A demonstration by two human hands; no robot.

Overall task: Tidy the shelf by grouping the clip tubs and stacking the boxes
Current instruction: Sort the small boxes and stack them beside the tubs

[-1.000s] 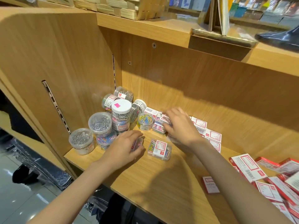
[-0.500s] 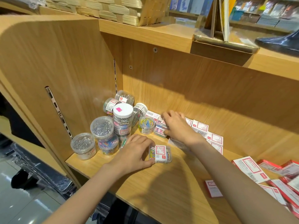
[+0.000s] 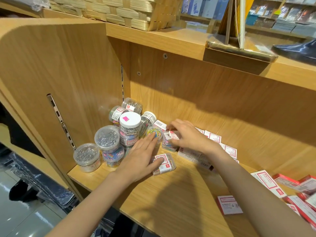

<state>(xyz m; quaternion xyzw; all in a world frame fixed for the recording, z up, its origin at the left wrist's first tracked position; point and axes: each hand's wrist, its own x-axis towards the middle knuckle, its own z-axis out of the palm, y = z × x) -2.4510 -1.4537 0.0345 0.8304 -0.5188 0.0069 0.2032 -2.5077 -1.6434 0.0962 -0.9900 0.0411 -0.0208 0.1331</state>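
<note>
Several round clear clip tubs (image 3: 106, 139) crowd the shelf's back left corner, some stacked, one with a white lid (image 3: 130, 119). My left hand (image 3: 140, 159) lies flat with straight fingers, its fingertips resting on a clear flat box of clips (image 3: 166, 165). Just right of the tubs, my right hand (image 3: 189, 135) pinches a small clear box with a red and white label (image 3: 171, 139) that sits on top of another box. White boxes with red labels (image 3: 214, 139) lie in a row behind my right wrist.
The wooden shelf board (image 3: 171, 194) has a side panel on the left and a back wall. More red and white boxes (image 3: 268, 183) lie scattered at the right, one small box (image 3: 229, 204) alone near the front. A woven basket (image 3: 119, 11) stands on the shelf above.
My left hand slid forward from the box's left side and now lies over it. My right hand shifted slightly and took hold of the small clear box by the tubs.
</note>
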